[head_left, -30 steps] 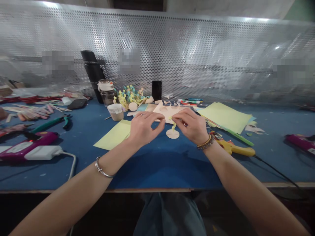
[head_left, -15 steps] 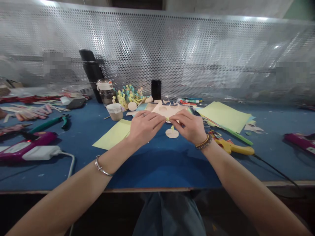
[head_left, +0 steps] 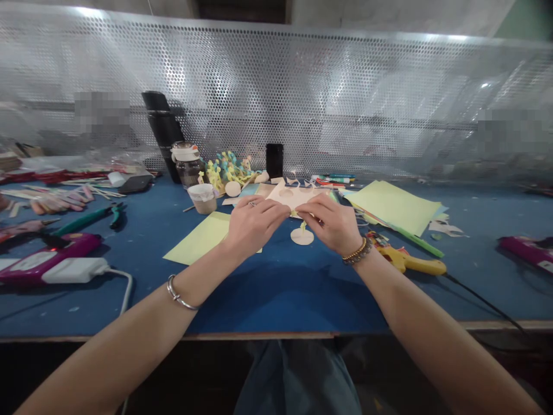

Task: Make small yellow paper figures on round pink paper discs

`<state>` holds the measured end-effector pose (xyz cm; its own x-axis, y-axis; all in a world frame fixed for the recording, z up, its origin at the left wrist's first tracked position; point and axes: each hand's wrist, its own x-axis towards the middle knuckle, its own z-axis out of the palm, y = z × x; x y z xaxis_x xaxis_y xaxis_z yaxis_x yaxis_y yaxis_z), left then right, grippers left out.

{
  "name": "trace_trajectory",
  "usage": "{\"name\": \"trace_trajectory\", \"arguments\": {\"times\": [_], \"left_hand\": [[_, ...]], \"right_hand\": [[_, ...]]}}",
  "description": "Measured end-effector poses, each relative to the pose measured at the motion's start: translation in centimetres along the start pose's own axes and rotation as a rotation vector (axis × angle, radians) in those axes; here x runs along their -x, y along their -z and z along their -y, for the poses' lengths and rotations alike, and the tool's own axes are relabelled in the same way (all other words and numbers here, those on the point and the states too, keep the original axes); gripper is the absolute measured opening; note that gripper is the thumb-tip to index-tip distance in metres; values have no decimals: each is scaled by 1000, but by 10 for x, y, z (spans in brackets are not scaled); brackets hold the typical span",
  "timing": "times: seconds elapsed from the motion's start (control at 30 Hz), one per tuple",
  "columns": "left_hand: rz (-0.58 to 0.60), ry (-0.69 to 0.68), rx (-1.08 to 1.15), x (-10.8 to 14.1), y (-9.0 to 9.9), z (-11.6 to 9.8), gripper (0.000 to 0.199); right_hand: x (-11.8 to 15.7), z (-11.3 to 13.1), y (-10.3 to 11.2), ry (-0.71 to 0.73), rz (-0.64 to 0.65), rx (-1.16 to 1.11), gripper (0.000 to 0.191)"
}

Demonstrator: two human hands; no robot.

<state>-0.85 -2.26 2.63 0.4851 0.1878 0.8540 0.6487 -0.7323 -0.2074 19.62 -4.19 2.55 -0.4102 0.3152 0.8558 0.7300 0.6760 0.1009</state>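
My left hand (head_left: 254, 225) and my right hand (head_left: 332, 223) meet over the middle of the blue table. Between their pinched fingertips is a small yellow paper piece (head_left: 294, 212), mostly covered by the fingers, so its shape is unclear. Just below my right fingers stands a round cream disc (head_left: 302, 237) with a little yellow paper piece upright on it. A yellow-green paper sheet (head_left: 196, 239) lies partly under my left hand. Behind both hands is a cream sheet with a round hole (head_left: 276, 199). Close to my right wrist rests a yellow glue gun (head_left: 415, 262).
A white cup (head_left: 203, 199), a lidded jar (head_left: 185, 158) and a black bottle (head_left: 162, 129) stand back left. Yellow and blue paper figures (head_left: 228, 173) cluster beside a phone (head_left: 274, 160). Pliers (head_left: 86, 220) and a purple power strip (head_left: 52, 259) lie left; yellow paper sheets (head_left: 393, 204) lie right.
Both hands keep the pinch at nearly the same spot, with only slight finger movement. The whole view has shifted a little; the things on the table stay where they were.
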Motion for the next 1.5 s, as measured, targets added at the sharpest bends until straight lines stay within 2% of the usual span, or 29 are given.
{"name": "trace_trajectory", "arguments": {"times": [0.17,0.5,0.67,0.87,0.93,1.03,1.13,1.23,1.37,1.43,1.5], "left_hand": [[-20,75,49,-2,3,-5,12],[-37,-1,-19,-1,-2,-5,9],[-8,11,-4,0,-3,-5,9],[-38,70,71,0,-3,-7,8],[-11,99,141,1,-3,-7,16],[60,61,235,2,-3,-8,29],[46,47,300,2,-2,-9,30],[-4,122,349,0,-1,-10,26],[-5,279,396,-1,-2,-7,20],[4,384,436,0,-4,-3,20],[-4,462,499,1,-8,2,20]], "right_hand": [[-1,0,1,-29,-1,10,16],[0,2,1,-16,13,9,17],[2,-1,-1,-8,30,6,18],[2,-2,-1,3,20,-3,18],[2,-1,-1,0,25,6,18],[2,0,-1,6,32,30,19],[-1,-1,3,-7,10,9,18],[-5,-6,15,-112,-118,-35,17],[-4,-20,48,-380,-320,2,27],[6,-30,72,-473,-249,-11,30],[25,-43,99,-508,-31,27,26]]}}
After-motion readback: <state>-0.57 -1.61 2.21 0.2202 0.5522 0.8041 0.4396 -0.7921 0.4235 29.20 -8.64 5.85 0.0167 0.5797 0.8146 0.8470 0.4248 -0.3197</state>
